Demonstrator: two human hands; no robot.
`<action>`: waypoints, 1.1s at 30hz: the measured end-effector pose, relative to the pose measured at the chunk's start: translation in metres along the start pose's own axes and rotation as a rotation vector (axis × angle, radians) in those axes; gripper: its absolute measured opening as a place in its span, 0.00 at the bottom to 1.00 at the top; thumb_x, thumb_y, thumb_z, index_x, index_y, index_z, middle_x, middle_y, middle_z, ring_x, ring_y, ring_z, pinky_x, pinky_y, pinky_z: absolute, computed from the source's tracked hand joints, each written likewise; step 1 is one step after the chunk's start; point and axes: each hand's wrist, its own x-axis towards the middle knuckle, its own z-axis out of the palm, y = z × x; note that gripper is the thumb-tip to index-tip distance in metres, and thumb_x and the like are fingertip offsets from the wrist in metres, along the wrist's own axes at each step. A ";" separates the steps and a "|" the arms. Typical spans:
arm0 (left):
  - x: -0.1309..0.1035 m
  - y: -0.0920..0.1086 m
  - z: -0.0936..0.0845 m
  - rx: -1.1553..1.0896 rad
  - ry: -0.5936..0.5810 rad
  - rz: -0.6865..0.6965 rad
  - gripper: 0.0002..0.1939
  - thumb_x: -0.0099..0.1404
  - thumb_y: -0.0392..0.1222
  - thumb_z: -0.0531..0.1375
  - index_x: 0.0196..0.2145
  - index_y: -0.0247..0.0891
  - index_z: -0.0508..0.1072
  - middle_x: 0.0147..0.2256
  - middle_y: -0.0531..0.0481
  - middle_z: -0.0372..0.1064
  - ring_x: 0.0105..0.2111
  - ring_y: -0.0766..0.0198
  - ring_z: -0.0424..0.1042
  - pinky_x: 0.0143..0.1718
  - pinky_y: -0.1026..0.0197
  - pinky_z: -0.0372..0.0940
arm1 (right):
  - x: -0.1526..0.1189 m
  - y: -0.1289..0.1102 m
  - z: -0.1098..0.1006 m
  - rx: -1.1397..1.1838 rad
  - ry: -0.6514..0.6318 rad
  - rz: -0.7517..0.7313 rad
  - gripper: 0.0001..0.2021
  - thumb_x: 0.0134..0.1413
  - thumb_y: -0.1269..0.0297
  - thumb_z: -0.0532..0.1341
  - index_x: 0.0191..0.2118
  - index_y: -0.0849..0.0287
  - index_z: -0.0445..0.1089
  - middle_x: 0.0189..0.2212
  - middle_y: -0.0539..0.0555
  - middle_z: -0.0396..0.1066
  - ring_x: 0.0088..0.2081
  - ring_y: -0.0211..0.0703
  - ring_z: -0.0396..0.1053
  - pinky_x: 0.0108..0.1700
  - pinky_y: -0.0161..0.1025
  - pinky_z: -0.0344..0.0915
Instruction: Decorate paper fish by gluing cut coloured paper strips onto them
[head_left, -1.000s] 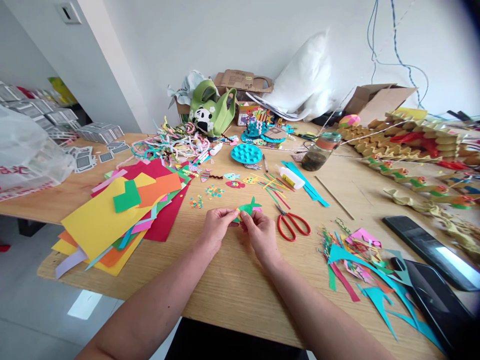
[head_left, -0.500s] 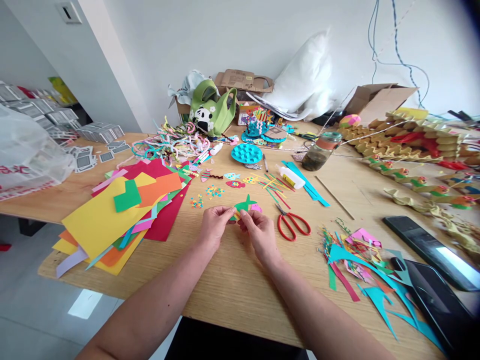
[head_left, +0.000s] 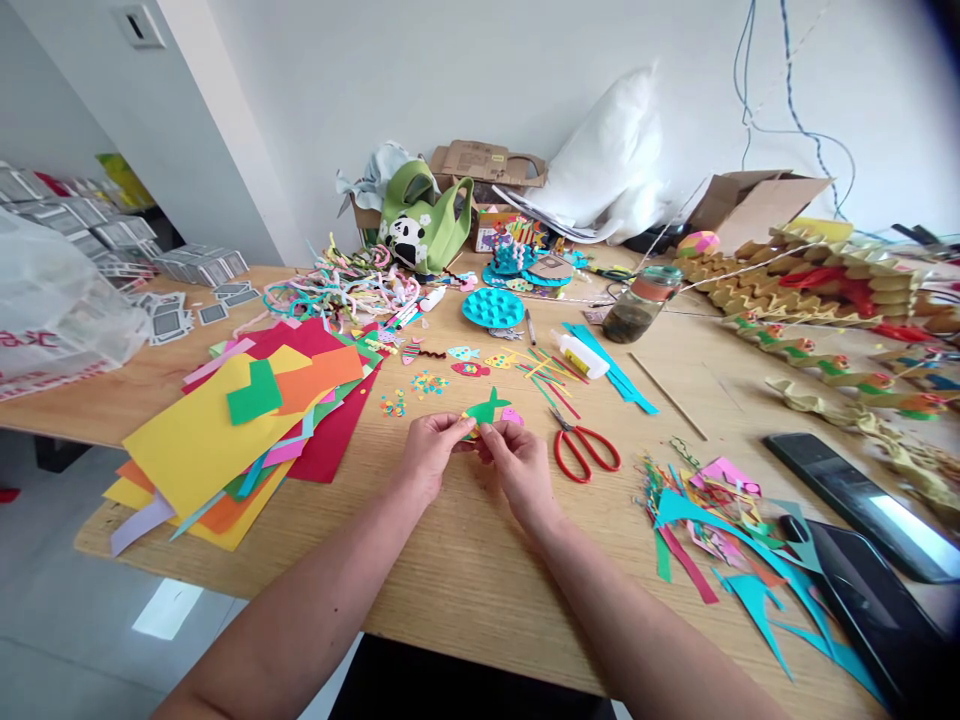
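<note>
Between both hands I hold a green paper fish (head_left: 486, 408), its tail pointing up and away from me. My left hand (head_left: 431, 450) pinches its left side. My right hand (head_left: 517, 458) grips the near right side, thumb on top; a bit of yellow shows by the fingertips. Just beyond the right fingers a pink paper piece (head_left: 512, 416) is partly hidden. Red-handled scissors (head_left: 581, 448) lie to the right of my right hand. Decorated paper fish, such as a red one (head_left: 471, 369), and small round paper dots (head_left: 430, 383) lie past my hands.
Coloured paper sheets (head_left: 202, 430) are heaped on the left. A glue bottle (head_left: 583, 355), thin paper strips (head_left: 551, 375) and a glass jar (head_left: 643, 303) stand or lie farther back. Blue paper scraps (head_left: 750, 530) and two phones (head_left: 859, 500) fill the right side, before egg-carton pieces (head_left: 810, 270).
The green fish has tilted slightly in my fingers, and its tail has shifted a little to the left. Both hands stay in nearly the same place.
</note>
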 end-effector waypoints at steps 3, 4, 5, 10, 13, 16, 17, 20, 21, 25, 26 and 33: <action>0.002 0.000 -0.002 -0.022 0.032 0.001 0.12 0.43 0.45 0.71 0.20 0.34 0.77 0.23 0.49 0.74 0.25 0.65 0.71 0.31 0.61 0.69 | 0.000 -0.002 -0.001 0.068 0.003 0.016 0.23 0.51 0.42 0.58 0.21 0.59 0.67 0.18 0.51 0.66 0.22 0.37 0.61 0.26 0.36 0.58; 0.003 0.000 -0.003 -0.028 0.039 -0.002 0.12 0.42 0.45 0.71 0.20 0.34 0.77 0.23 0.49 0.74 0.25 0.65 0.71 0.31 0.61 0.69 | 0.000 -0.002 -0.001 0.067 -0.001 0.017 0.23 0.50 0.42 0.59 0.22 0.59 0.67 0.18 0.51 0.66 0.22 0.37 0.62 0.26 0.36 0.58; 0.004 0.000 -0.004 -0.033 0.045 -0.006 0.12 0.42 0.45 0.71 0.20 0.34 0.77 0.23 0.49 0.74 0.25 0.65 0.71 0.31 0.61 0.69 | 0.001 -0.001 -0.001 0.054 -0.005 0.014 0.22 0.49 0.42 0.61 0.22 0.59 0.68 0.19 0.51 0.67 0.22 0.37 0.61 0.26 0.36 0.58; 0.002 0.000 -0.003 -0.071 -0.004 -0.029 0.13 0.43 0.45 0.72 0.22 0.33 0.78 0.24 0.49 0.74 0.25 0.66 0.71 0.31 0.61 0.69 | 0.002 0.002 0.000 0.012 -0.007 -0.015 0.19 0.46 0.47 0.64 0.24 0.60 0.70 0.18 0.49 0.66 0.21 0.36 0.59 0.24 0.35 0.55; 0.001 0.001 -0.001 -0.124 -0.055 -0.041 0.13 0.45 0.45 0.72 0.25 0.33 0.78 0.27 0.48 0.76 0.28 0.65 0.73 0.34 0.60 0.70 | 0.000 0.001 0.001 0.023 -0.001 -0.015 0.18 0.48 0.47 0.63 0.23 0.60 0.68 0.17 0.48 0.64 0.20 0.35 0.58 0.23 0.35 0.54; 0.002 0.005 -0.002 -0.174 0.006 -0.031 0.14 0.42 0.43 0.73 0.25 0.33 0.78 0.28 0.47 0.76 0.28 0.64 0.74 0.36 0.59 0.70 | 0.004 -0.001 -0.004 0.043 -0.016 -0.019 0.20 0.49 0.45 0.62 0.24 0.60 0.69 0.19 0.51 0.67 0.21 0.37 0.61 0.25 0.35 0.58; 0.004 0.008 -0.004 -0.192 0.046 -0.021 0.14 0.41 0.42 0.73 0.26 0.33 0.78 0.28 0.47 0.76 0.28 0.63 0.74 0.36 0.59 0.70 | 0.008 -0.002 -0.009 0.038 0.005 -0.029 0.21 0.50 0.44 0.61 0.26 0.60 0.70 0.20 0.52 0.69 0.23 0.38 0.64 0.26 0.36 0.60; 0.009 0.015 -0.011 -0.253 0.163 0.033 0.14 0.40 0.39 0.73 0.25 0.32 0.76 0.26 0.49 0.75 0.28 0.62 0.76 0.35 0.59 0.69 | 0.028 -0.004 -0.031 -0.080 0.176 -0.105 0.19 0.51 0.47 0.60 0.32 0.61 0.72 0.26 0.55 0.73 0.28 0.41 0.68 0.32 0.38 0.65; 0.011 0.016 -0.013 -0.268 0.192 0.047 0.13 0.40 0.39 0.73 0.24 0.32 0.75 0.24 0.50 0.74 0.27 0.61 0.76 0.35 0.59 0.69 | 0.036 -0.005 -0.039 -0.156 0.215 -0.130 0.16 0.51 0.50 0.61 0.33 0.61 0.72 0.27 0.55 0.74 0.29 0.41 0.69 0.32 0.38 0.65; 0.015 0.019 -0.018 -0.282 0.211 0.060 0.13 0.40 0.37 0.72 0.25 0.31 0.75 0.24 0.49 0.74 0.26 0.62 0.76 0.33 0.60 0.69 | 0.064 -0.013 -0.057 -0.542 0.023 -0.118 0.06 0.49 0.64 0.60 0.29 0.60 0.72 0.27 0.53 0.75 0.29 0.41 0.69 0.34 0.37 0.64; 0.016 0.019 -0.019 -0.280 0.210 0.062 0.13 0.41 0.37 0.72 0.25 0.31 0.75 0.25 0.49 0.75 0.26 0.62 0.76 0.33 0.60 0.69 | 0.069 -0.015 -0.057 -0.629 -0.057 -0.115 0.05 0.49 0.67 0.60 0.29 0.60 0.73 0.27 0.52 0.75 0.29 0.40 0.70 0.34 0.37 0.63; 0.018 0.019 -0.022 -0.268 0.244 0.102 0.10 0.44 0.37 0.71 0.25 0.32 0.75 0.25 0.49 0.75 0.26 0.63 0.75 0.34 0.60 0.69 | 0.084 -0.026 -0.019 -1.058 -0.534 -0.313 0.05 0.52 0.72 0.63 0.35 0.59 0.75 0.35 0.55 0.76 0.40 0.42 0.69 0.42 0.35 0.62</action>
